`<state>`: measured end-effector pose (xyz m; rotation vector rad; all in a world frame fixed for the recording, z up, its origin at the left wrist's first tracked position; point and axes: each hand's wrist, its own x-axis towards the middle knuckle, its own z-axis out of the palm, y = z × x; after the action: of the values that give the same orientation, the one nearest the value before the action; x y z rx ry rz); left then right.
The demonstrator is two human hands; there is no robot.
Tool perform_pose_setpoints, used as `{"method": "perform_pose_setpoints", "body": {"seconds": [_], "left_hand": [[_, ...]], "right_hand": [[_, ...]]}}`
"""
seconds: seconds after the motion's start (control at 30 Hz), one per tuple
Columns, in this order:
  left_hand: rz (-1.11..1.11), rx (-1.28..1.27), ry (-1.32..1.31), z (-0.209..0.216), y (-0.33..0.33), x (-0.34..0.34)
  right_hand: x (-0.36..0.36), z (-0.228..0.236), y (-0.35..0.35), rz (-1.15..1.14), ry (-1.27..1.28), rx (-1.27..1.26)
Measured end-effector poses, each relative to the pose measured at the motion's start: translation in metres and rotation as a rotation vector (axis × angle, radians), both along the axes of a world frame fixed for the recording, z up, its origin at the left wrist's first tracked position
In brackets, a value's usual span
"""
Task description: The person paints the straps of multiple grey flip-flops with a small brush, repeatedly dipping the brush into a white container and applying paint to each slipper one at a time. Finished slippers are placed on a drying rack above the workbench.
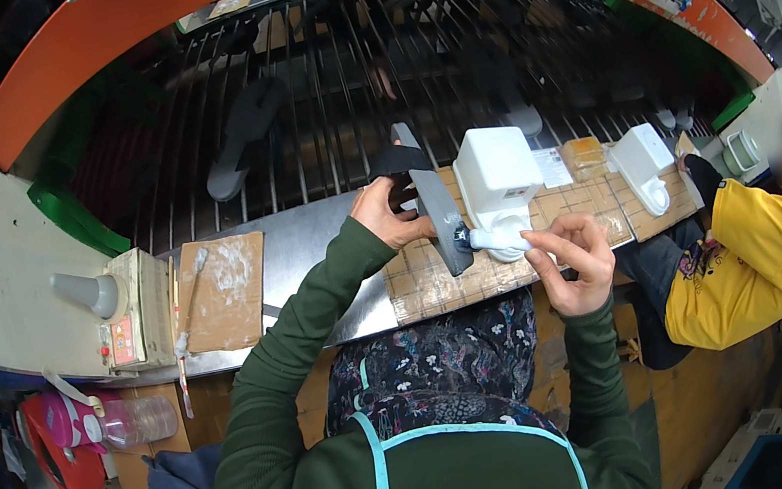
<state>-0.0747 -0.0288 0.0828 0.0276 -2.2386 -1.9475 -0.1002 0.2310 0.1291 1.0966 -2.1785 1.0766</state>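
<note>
My left hand [389, 214] grips a grey sandal [441, 220] with a black strap, held on edge with its lower end toward me. My right hand [571, 263] pinches a small pale brush-like tool [495, 240] between thumb and fingers. The tool's far end meets a dark patch near the lower end of the sandal; its exact kind I cannot make out. Just behind stands a white glue pot [498, 168] with a round cup at its foot, partly hidden by the tool and my right fingers.
Taped cardboard [418, 291] covers the metal bench. Beyond it, a roller conveyor [313, 125] carries other grey sandals [230, 179]. At right are a yellowish block [584, 158], a second white pot [643, 168] and a person in yellow [753, 261]. A smeared cardboard piece [226, 289] lies left.
</note>
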Motion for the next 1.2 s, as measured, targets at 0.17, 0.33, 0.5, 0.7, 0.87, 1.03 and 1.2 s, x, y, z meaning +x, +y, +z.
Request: {"method": "perform_pose_setpoints", "body": {"seconds": [0.17, 0.33, 0.5, 0.7, 0.87, 1.03, 1.2], "left_hand": [[0.018, 0.110, -0.031, 0.013, 0.009, 0.008], [0.008, 0.152, -0.079, 0.018, 0.015, 0.011], [-0.076, 0.363, -0.252, 0.012, 0.016, 0.010], [-0.156, 0.427, -0.274, 0.010, 0.020, 0.017], [-0.212, 0.479, -0.368, 0.010, 0.025, 0.024], [-0.296, 0.529, -0.473, 0.003, 0.031, 0.025], [-0.407, 0.819, -0.557, -0.005, 0.036, 0.027]], "right_hand": [[-0.002, 0.009, -0.004, 0.017, 0.051, -0.020], [-0.005, 0.017, -0.008, 0.032, 0.079, -0.025], [-0.007, 0.025, -0.012, 0.059, 0.096, -0.030], [-0.012, 0.033, -0.017, 0.091, 0.101, -0.042], [-0.017, 0.038, -0.019, 0.108, 0.149, -0.018], [-0.023, 0.037, -0.021, 0.128, 0.194, 0.014], [-0.027, 0.032, -0.021, 0.117, 0.214, 0.039]]}}
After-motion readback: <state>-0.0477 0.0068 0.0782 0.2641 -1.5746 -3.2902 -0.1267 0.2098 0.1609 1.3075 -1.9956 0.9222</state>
